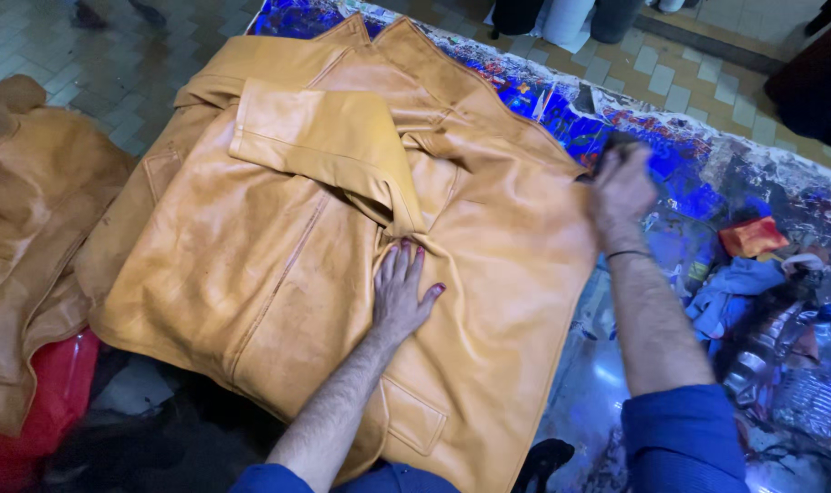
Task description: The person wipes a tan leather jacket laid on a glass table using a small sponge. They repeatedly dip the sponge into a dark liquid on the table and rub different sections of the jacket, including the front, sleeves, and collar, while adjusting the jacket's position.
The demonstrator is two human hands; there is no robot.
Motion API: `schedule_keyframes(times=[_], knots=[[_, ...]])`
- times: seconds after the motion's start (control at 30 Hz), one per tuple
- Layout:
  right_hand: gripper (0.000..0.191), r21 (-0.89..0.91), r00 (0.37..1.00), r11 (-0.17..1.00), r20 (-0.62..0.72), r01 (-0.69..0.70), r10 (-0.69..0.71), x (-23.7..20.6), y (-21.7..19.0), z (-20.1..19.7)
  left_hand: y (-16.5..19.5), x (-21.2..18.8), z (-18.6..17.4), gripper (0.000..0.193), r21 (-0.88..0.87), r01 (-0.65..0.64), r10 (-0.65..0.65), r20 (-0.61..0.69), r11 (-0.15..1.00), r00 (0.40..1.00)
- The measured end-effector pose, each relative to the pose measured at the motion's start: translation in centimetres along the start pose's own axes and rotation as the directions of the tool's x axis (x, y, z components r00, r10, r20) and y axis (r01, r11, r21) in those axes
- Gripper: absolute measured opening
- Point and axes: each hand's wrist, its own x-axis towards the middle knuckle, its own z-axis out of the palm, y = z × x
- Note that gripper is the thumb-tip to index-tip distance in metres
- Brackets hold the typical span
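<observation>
A tan leather jacket (pixel 278 246) lies spread across the worktop (pixel 680 173), whose surface is covered in blue, paint-smeared sheeting. One sleeve (pixel 329 137) is folded over the jacket's chest, toward 12 o'clock from the left hand. The left hand (pixel 402 292) presses flat on the jacket's middle, fingers (pixel 404 260) spread wide and gripping nothing, their tips touching the sleeve's cuff edge. The right hand (pixel 621 187) sits at about 2 o'clock from the left, at the jacket's right edge; it is blurred, its fingers curled around a dark object (pixel 616 144), though what that is cannot be told. At 9 o'clock a second tan leather garment (pixel 32 210) lies heaped over something red (pixel 41 402). At 3 o'clock, on the worktop, lie crumpled rags (pixel 744 274) in red and pale blue.
</observation>
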Motion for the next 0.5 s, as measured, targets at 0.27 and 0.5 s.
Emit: schedule_keyframes(times=[0.27, 0.5], knots=[[0.033, -0.206, 0.976, 0.96, -0.15, -0.189, 0.16, 7.2, 11.3, -3.0, 1.8, 6.8, 0.8, 0.084, 0.249, -0.131, 0.062, 0.267, 0.96, 0.962], [0.057, 0.563, 0.894, 0.813, -0.274, -0.15, 0.355, 1.1, 5.5, 3.8, -0.6, 4.2, 3.9, 0.068, 0.184, -0.199, 0.173, 0.15, 0.963, 0.973]])
